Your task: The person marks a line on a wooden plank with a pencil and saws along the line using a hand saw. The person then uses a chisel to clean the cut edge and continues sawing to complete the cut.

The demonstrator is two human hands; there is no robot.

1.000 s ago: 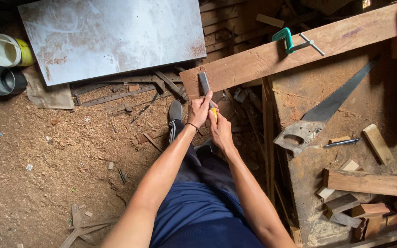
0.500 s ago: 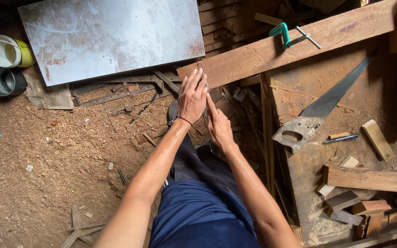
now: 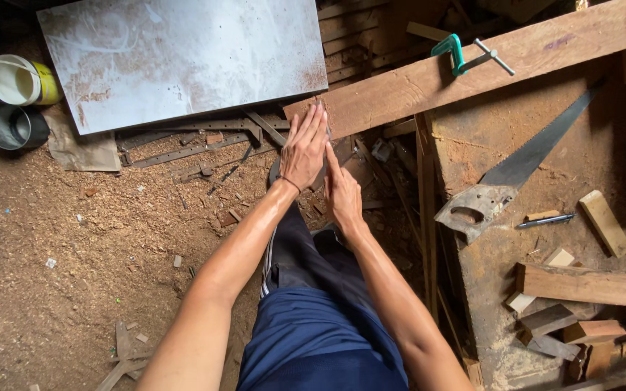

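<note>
Both hands sit flat and empty on the near end of the long plank (image 3: 465, 72), left hand (image 3: 304, 148) fingers spread, right hand (image 3: 343, 194) pointing, while the handsaw (image 3: 516, 174) lies untouched on the bench (image 3: 487, 275), so no cut yet.

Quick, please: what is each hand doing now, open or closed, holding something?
Left hand: open, fingers flat on the end of the long plank, holding nothing.
Right hand: open, fingers straight, holding nothing visible.
</note>
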